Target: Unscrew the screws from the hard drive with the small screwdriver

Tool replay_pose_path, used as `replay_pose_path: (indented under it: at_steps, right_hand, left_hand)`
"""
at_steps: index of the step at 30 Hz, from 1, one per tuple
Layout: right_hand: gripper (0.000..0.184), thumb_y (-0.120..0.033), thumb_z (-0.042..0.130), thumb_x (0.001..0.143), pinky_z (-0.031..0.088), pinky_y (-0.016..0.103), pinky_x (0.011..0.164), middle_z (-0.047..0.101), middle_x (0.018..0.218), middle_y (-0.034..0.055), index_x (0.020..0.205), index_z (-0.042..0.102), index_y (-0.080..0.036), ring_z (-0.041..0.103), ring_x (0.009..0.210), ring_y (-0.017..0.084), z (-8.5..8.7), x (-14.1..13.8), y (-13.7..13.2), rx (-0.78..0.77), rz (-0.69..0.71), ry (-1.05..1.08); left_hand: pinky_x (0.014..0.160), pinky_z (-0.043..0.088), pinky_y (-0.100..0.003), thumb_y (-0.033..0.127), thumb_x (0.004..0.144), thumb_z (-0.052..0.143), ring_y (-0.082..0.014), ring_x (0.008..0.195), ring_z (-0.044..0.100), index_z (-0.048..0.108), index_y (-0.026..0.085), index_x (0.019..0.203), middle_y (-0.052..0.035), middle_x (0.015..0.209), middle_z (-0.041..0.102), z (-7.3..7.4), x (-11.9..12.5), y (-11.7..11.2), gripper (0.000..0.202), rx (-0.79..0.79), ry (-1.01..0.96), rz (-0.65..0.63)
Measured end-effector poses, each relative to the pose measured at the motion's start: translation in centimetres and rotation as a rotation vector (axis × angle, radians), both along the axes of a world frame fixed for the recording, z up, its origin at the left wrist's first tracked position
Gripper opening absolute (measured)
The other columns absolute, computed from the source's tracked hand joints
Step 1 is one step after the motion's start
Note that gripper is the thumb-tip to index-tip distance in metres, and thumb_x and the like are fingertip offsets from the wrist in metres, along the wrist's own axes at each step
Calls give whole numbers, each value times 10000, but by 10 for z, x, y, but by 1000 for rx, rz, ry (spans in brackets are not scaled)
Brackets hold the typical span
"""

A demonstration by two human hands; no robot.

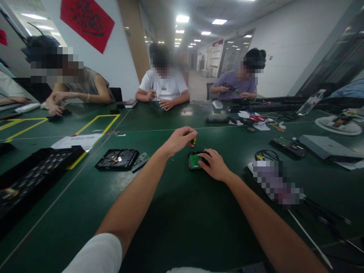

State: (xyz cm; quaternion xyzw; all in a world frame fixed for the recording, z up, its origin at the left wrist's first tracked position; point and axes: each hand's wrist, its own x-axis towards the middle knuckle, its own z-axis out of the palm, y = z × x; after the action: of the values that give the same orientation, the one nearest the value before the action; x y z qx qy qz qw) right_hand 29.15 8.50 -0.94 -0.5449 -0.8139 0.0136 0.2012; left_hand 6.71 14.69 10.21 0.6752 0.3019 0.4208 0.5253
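Near the middle of the table, a small hard drive (195, 161) lies with its green circuit board facing up. My right hand (215, 165) holds it from the right, fingers curved over its top and edge. Above and left of the drive, my left hand (182, 140) pinches what looks like a yellow-and-black screwdriver (193, 141). Only a short piece of its handle shows; its shaft cannot be made out. Small screws (173, 160) lie below my left hand. Left of my forearm rest an opened black drive case (117, 159) and a loose circuit board (141, 162).
A long black tray (36, 170) stands at the left. On the right are a second drive (288, 146), a grey metal box (330, 148), cables (267, 155), a plastic bottle (311, 103) and a white fan grille (338, 126). Three people (163, 81) sit across the green table (182, 227).
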Motion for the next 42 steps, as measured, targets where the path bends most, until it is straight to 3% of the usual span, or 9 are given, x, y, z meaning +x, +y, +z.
replay_pose_path:
  at_steps: [5,11,17,24,32,42]
  right_hand:
    - [437,-541,484,1030,377,627,1136,522,1500,105,1398,608,-343,412,1439,359,1,-1,-1,2,-4,3]
    - [440,-547,486,1026,385,623,1131,528,1491,107,1396,612,-345,415,1437,362,1,-1,-1,9,1,-3]
    - [446,-542,483,1028,382,618,1137,525,1497,111,1403,608,-336,410,1441,363,1,-1,0,3,3,-6]
    - [438,-539,487,1028,388,615,1131,530,1491,105,1400,613,-346,420,1434,357,0,-1,0,18,3,-7]
    - [432,-539,492,1028,395,613,1128,524,1494,107,1392,614,-341,407,1445,358,-2,1,1,12,-1,2]
    - [436,-542,492,1028,385,613,1135,524,1496,104,1397,608,-341,409,1444,356,1,-1,-1,9,-1,0]
  left_hand:
    - [624,562,-266,312,904,721,-165,812,649,602,148,919,-92,911,693,-2,0,1,203,-4,0,84]
    - [663,565,-264,270,949,618,-157,832,652,627,156,974,-77,924,700,1,0,1,118,0,-52,-8]
    - [710,598,-311,278,980,525,-189,904,646,680,150,980,-91,942,680,-1,0,2,201,-59,-117,-81]
    - [642,564,-258,361,940,656,-147,786,619,670,170,973,-49,881,653,-2,0,3,194,32,-14,57]
    - [632,515,-248,416,859,780,-138,751,618,655,172,905,-36,810,671,-4,-2,2,278,95,44,96]
    - [614,544,-245,356,970,594,-169,860,652,700,166,1031,-86,991,704,-1,-3,3,226,65,10,1]
